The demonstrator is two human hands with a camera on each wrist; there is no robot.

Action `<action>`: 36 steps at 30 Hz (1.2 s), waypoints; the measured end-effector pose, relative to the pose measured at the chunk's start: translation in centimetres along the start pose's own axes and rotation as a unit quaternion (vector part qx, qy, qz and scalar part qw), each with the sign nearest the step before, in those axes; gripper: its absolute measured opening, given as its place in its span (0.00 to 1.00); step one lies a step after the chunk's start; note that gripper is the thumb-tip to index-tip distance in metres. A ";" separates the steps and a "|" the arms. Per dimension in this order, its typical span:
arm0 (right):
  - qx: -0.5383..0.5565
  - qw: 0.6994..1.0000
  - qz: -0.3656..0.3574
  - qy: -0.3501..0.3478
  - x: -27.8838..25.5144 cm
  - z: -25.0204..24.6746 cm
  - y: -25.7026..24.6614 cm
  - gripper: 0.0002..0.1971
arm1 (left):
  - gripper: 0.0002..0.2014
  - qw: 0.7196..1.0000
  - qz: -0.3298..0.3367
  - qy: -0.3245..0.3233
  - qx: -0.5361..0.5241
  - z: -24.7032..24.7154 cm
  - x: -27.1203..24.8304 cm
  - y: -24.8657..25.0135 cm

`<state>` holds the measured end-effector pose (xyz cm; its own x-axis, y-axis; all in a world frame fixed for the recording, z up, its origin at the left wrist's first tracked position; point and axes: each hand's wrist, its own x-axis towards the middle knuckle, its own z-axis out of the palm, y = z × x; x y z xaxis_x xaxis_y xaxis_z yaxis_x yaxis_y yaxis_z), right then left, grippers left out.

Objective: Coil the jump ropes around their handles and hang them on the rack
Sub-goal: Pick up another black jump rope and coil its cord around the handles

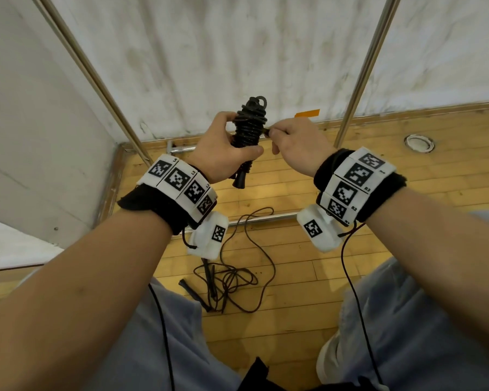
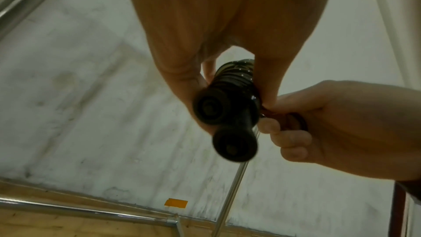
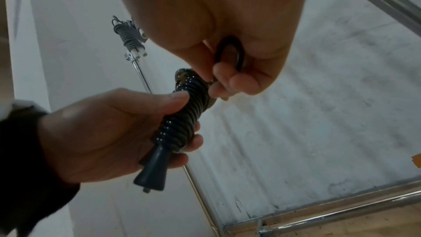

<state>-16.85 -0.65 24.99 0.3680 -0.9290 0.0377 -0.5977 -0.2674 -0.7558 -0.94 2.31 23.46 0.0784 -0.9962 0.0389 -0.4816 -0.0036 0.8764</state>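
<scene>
We grip the coiled rope upright in our left hand; our right hand, beside its upper turns, pinches the loose loop.

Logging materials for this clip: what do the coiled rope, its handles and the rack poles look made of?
Coiled rope: black cord, likely glossy plastic or rubber; highlights glint along the turns. Handles: smooth matt dark plastic, by their moulded flared ends. Rack poles: polished metal, showing bright reflective streaks. Left hand grips the coil; right hand pinches a rope loop.
</scene>
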 end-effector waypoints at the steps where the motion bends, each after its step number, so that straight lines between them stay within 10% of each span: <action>1: 0.001 1.000 -0.004 0.005 -0.2 0.0 0.1 0.20 | 0.31 1.000 -0.002 -0.001 0.003 0.1 0.0 0.1; 36: 0.216 0.973 0.019 0.074 0.6 0.7 -0.7 0.09 | 0.16 0.986 -0.020 0.059 -0.155 0.7 0.6 1.4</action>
<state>-15.74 -0.87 25.12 0.2251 -0.9715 0.0740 -0.2418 -0.1293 -0.9617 -2.18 1.66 24.43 0.2013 -0.9786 0.0416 -0.1886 0.0030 0.9821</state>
